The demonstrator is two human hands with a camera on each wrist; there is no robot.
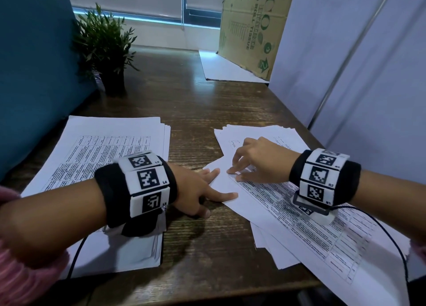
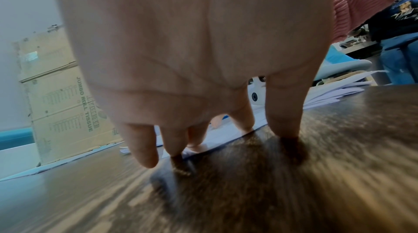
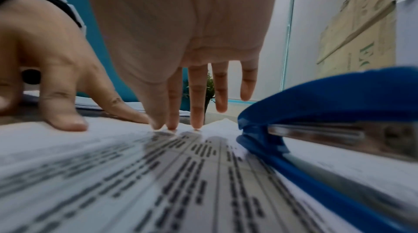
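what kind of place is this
Most likely an office desk in a partitioned cubicle: a wooden desk walled by a blue partition, two piles of printed sheets on it, and a blue stapler lying on the right pile.

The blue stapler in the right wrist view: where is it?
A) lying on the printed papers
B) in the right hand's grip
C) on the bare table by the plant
A: the blue stapler lies on the printed papers, beside the right hand, whose fingertips only touch them.
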